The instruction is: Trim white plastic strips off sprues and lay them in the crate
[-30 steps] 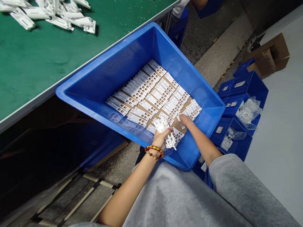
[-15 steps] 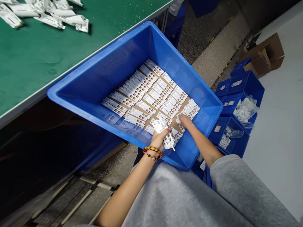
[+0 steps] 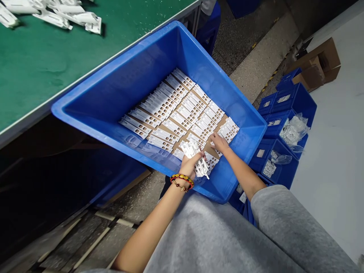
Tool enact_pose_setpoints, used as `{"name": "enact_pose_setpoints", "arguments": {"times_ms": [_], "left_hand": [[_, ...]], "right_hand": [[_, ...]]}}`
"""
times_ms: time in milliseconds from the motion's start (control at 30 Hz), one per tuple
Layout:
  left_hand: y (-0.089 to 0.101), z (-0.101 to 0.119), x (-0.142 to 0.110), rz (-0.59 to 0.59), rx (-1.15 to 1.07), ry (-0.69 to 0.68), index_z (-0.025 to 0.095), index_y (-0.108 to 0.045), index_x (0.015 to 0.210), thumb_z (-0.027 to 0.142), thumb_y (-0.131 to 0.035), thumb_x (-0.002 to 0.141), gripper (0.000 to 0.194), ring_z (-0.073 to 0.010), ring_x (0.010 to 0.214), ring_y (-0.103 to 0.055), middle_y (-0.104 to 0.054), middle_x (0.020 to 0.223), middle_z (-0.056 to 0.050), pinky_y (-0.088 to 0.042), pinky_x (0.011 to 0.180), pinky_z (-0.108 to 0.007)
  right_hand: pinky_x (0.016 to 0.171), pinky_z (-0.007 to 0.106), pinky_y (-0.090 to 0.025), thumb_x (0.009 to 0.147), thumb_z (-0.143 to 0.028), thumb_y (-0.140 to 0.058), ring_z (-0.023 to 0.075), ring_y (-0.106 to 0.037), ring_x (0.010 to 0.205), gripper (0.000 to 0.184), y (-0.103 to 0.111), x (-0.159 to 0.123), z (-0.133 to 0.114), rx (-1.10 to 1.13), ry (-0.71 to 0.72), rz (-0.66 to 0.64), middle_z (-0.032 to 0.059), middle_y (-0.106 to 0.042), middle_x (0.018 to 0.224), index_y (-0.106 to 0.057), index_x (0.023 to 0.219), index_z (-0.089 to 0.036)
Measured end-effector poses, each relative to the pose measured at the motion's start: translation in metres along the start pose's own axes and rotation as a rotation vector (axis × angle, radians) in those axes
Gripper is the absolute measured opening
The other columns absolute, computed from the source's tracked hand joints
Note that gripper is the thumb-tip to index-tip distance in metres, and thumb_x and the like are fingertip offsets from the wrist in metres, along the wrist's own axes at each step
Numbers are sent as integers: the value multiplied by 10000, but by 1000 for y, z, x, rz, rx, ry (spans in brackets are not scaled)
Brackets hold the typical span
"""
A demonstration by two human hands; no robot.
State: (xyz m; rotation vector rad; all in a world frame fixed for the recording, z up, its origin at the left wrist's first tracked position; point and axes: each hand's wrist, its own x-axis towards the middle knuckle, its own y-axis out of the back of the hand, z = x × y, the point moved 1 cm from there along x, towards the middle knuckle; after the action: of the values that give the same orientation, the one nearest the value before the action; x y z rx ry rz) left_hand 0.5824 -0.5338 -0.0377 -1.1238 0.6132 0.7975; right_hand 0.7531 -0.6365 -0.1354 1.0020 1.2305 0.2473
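Green tabletop (image 3: 57, 72) and, against its edge, a deep blue plastic bin (image 3: 136, 64) under two bare hands

The left hand (image 3: 189, 166) is closed around a bundle of slim white plastic parts (image 3: 190, 148), thumb laid across them; its other fingers are mostly hidden, and the parts overlap too much to count. A patterned yellow, red and black bracelet (image 3: 182, 177) circles that wrist. The right hand (image 3: 220, 143) reaches into the bin with fingers bent and partly spread at the strips; whether the fingertips grip one cannot be told.

Around the hands, flat white perforated strips (image 3: 159, 106) lie in slanting rows on a brown cardboard sheet (image 3: 209, 150) in the bin; some nearest the body are covered by the left hand and its bundle.

Farther out, a heap of white plastic pieces (image 3: 68, 15) on the tabletop is cut off by the top edge. Stacked blue crates (image 3: 303, 100) stand right of the bin, holding clear plastic bags (image 3: 300, 124) and white contents too small to make out, with an open brown cardboard box (image 3: 330, 57) beyond. Beneath the tabletop, darkness hides the detail.
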Motion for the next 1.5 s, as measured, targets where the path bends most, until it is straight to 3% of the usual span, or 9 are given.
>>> {"name": "enact_pose_setpoints", "arguments": {"times_ms": [167,267,467,567,900,1133,1200,1333,1500], "left_hand": [[-1,2,-1,-26,-42,-17,161,-600,807,199,-813,524,356,-121,525,-580,-603,580,44,-490,548,-260],[-2,6,-3,-75,-108,-79,168,-590,796,184,-814,519,356,-100,527,-552,-583,593,53,-483,558,-248],[7,25,-13,-217,-218,-91,176,-584,801,179,-801,569,318,-69,534,-492,-536,615,63,-479,579,-225],[16,37,-18,-262,-246,-129,177,-584,815,170,-803,580,321,-62,536,-474,-517,621,65,-479,586,-213],[22,42,-18,-330,-236,-144,179,-580,821,174,-785,605,298,-63,531,-431,-464,622,64,-468,594,-224],[22,42,-18,-350,-242,-123,178,-578,811,193,-808,587,322,-60,535,-420,-449,611,72,-479,602,-213],[21,42,-17,-353,-239,-124,180,-578,808,202,-817,580,332,-57,532,-414,-454,613,74,-481,601,-211],[22,42,-16,-371,-225,-127,186,-561,809,205,-809,582,337,-63,532,-417,-447,616,73,-468,582,-218],[21,42,-17,-381,-197,-134,193,-535,821,204,-784,601,332,-72,530,-421,-435,618,72,-457,578,-242]], "right_hand": [[817,301,-490,908,-143,-561,221,-575,1072,303,-2,3,-3,-2,-29,-24,126,-502,1310,-497,1201,-189],[846,325,-498,913,-199,-586,241,-593,1076,319,-7,4,-10,11,-10,-58,151,-521,1323,-498,1218,-174],[850,341,-534,810,-309,-751,253,-632,1073,468,-34,-2,-36,47,61,-248,123,-622,1247,-570,1210,-146],[912,400,-518,858,-306,-706,242,-635,1080,434,-44,-4,-42,52,57,-292,108,-656,1195,-574,1232,-132],[888,332,-510,880,-205,-638,283,-624,1144,563,-36,-2,-34,48,-68,-229,166,-628,1286,-427,1396,-130],[857,321,-520,929,-233,-583,264,-652,1076,297,-29,-1,-23,39,-135,-195,156,-647,1220,-577,1212,-146],[877,339,-517,930,-209,-574,271,-641,1102,292,-26,-2,-23,28,-134,-186,170,-635,1233,-578,1211,-127],[870,366,-525,929,-227,-582,292,-642,1107,343,-26,-4,-35,27,-77,-205,180,-638,1232,-562,1252,-113],[866,312,-527,868,-358,-692,263,-662,1078,351,-43,-11,-63,64,78,-317,108,-699,1159,-637,1164,-178]]}}
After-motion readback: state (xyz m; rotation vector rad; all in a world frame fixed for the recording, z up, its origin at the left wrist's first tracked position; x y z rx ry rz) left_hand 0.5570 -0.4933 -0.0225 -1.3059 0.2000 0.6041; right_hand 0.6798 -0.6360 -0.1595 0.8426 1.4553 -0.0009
